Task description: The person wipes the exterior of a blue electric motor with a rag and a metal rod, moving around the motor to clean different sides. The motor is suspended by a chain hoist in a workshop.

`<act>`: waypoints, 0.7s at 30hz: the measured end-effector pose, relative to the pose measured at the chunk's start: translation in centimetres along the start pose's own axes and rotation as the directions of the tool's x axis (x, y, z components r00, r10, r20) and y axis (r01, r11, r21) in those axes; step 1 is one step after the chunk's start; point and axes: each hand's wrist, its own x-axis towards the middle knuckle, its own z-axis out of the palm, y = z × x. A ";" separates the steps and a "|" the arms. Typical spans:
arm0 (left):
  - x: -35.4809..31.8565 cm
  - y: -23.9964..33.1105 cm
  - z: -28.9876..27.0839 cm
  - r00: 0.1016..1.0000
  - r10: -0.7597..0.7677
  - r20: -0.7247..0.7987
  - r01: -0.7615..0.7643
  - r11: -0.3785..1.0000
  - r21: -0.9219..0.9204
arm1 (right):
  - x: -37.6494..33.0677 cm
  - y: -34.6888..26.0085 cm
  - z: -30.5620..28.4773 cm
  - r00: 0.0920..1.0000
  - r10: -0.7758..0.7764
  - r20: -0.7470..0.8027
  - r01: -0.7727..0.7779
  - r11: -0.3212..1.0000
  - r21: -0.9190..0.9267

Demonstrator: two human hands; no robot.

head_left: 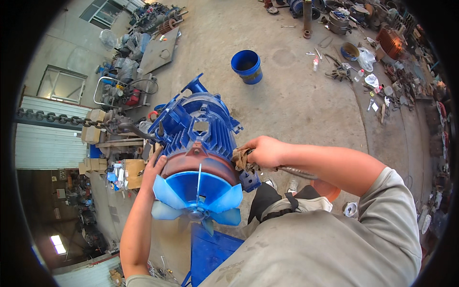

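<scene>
A blue finned electric motor [203,134] hangs in front of me, its brownish-red end ring [197,161] toward me. On that end sits a blue fan [198,193] with pale, paint-dusted blades. My left hand [154,168] rests against the left side of the ring, fingers stretched out and holding nothing. At the ring's right side, my right hand [264,152] is closed around a crumpled brown rag [242,157], which lies close to or against the motor; exact contact cannot be made out. A grey braided hose or cable [297,172] shows below my right forearm.
A chain [60,117] with a hook [136,128] runs in from the left to the motor. On the floor ahead stands a blue bucket [247,67]. Scrap parts and bottles line the right side. A wheeled machine [125,93] and cardboard boxes [134,173] stand left.
</scene>
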 end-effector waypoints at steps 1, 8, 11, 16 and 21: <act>0.1 -0.2 -0.2 0.999 -0.023 -0.047 0.028 0.995 0.098 | 1.2 0.8 0.3 0.998 -0.056 -0.028 0.057 0.998 0.020; 1.2 -0.9 -0.7 0.998 0.060 -0.036 -0.052 0.977 0.208 | 8.2 2.7 0.3 0.978 -0.042 -0.204 0.006 0.984 -0.177; 0.9 -0.7 -0.1 0.998 0.037 -0.044 -0.030 0.988 0.152 | 6.2 2.9 0.4 0.999 0.018 -0.038 -0.013 0.992 0.127; 1.0 -0.4 -0.1 0.996 0.085 -0.026 -0.078 0.976 0.203 | 3.2 6.1 1.8 0.992 -0.029 -0.125 0.033 0.999 0.030; 1.4 -0.2 -1.4 1.000 0.001 -0.020 0.002 0.983 0.183 | 13.6 5.3 -0.2 0.983 -0.106 -0.151 0.111 0.993 0.027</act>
